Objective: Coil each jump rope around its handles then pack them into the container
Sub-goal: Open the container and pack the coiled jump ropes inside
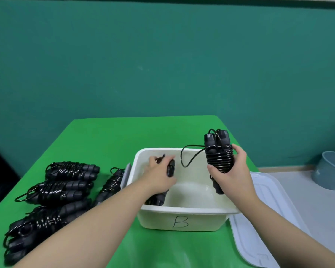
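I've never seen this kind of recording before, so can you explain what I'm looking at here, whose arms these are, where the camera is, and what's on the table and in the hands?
There is no machine here: these are a person's two bare arms, filmed by one camera worn on the head, looking forward and down.

On the green table stands a white container marked B, with its lid lying to the right. To the left lies a pile of coiled jump ropes, each black cord wound round its handles.

The left hand reaches into the container and grips a coiled rope there. The right hand holds another coiled rope upright above the container, one loop of cord hanging loose. A grey bucket sits at the far right.
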Demonstrator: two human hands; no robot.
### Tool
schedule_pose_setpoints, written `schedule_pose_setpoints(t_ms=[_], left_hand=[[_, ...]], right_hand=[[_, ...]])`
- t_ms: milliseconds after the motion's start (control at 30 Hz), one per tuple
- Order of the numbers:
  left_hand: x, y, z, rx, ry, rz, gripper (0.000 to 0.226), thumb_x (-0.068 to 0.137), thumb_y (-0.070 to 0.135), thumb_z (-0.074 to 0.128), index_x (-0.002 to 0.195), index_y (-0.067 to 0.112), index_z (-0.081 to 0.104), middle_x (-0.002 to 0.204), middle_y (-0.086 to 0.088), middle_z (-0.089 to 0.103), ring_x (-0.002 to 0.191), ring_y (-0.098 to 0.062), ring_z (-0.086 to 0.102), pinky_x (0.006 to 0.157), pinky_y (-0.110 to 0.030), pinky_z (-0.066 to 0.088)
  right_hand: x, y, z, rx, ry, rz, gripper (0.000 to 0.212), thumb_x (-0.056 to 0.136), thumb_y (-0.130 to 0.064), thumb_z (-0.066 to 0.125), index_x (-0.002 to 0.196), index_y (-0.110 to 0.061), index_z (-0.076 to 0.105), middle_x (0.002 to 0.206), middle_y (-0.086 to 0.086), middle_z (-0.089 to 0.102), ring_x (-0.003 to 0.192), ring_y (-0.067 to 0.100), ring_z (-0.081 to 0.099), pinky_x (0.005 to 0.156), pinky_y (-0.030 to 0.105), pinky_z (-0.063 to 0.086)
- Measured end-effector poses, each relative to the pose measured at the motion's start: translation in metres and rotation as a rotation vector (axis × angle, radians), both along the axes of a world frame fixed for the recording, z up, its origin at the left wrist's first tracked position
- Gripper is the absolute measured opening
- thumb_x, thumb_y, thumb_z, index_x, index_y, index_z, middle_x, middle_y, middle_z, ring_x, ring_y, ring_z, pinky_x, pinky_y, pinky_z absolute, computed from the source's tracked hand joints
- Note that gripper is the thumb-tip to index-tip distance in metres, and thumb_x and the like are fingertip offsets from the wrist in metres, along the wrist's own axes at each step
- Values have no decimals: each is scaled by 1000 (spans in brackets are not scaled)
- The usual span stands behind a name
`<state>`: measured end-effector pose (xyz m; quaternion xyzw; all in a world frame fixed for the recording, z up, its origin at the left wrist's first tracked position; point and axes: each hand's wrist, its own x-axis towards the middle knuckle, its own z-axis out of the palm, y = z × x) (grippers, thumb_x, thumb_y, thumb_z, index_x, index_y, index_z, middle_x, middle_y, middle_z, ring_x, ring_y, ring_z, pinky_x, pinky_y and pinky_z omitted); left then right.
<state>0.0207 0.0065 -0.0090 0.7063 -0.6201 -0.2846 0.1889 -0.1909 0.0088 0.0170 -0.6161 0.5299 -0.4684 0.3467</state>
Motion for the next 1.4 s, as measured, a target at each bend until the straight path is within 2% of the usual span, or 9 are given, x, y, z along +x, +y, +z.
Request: schedule_pose_setpoints(t_ms=[100,267,433,567,867,1000,1167,1267,1400], left_hand=[[0,-8,-23,171,-250,-76,62,86,33,51,139,50,22,144,-8,10,126,-36,28,106,-44,31],[9,-15,-31,317,-353,-68,52,86,32,55,133,37,34,131,-9,17,113,-34,41,100,-43,40],[9,-17,-33,258,-476,-125,56,83,36,63,132,29,37,130,-10,17,115,-32,38,101,-43,39],[9,-16,-32,114,-809,-349,59,79,42,67,131,25,43,137,-9,24,125,-29,27,103,-42,33],[10,-23,-34,258,-634,-319,56,74,36,73,121,27,44,118,-8,39,110,-30,41,91,-43,46],[15,-25,-24,294,-533,-256,48,80,34,69,122,26,48,121,-7,41,104,-30,50,90,-39,47],[-1,-25,3,-182,-127,108,28,96,15,39,116,14,58,120,-6,57,102,-24,57,90,-33,45],[-33,-12,24,-271,180,10,28,99,32,40,112,16,59,90,2,62,75,-16,56,71,-27,43],[-52,-3,16,-257,94,-113,19,99,25,42,93,19,59,67,3,57,65,-21,58,64,-30,43]], right_hand=[[-1,-5,-5,19,42,11,69,82,-14,71,129,-37,26,88,-3,64,55,19,63,46,35,53],[-2,-12,-15,41,112,7,72,80,-18,72,133,-35,26,92,-6,63,63,16,66,56,39,56],[-2,-12,-17,42,158,19,74,79,-20,72,134,-35,26,93,-11,60,64,12,64,50,26,51],[-2,-13,-22,49,189,28,74,77,-24,73,131,-40,25,94,-9,59,64,17,64,52,36,53],[-1,-11,-26,71,265,9,90,58,-56,63,135,-40,19,106,-7,60,84,22,65,73,44,55],[-1,-12,-25,57,343,35,88,67,-47,67,139,-39,17,104,-5,59,92,20,61,77,42,53],[-1,-12,-27,44,367,27,88,67,-48,65,140,-37,17,102,-5,60,94,21,59,78,41,52],[2,-11,-25,22,381,23,87,61,-57,57,136,-39,17,100,-5,62,93,22,60,75,41,53],[1,-7,-19,39,314,53,77,60,-54,59,127,-45,22,94,-8,61,82,21,64,69,43,55]])
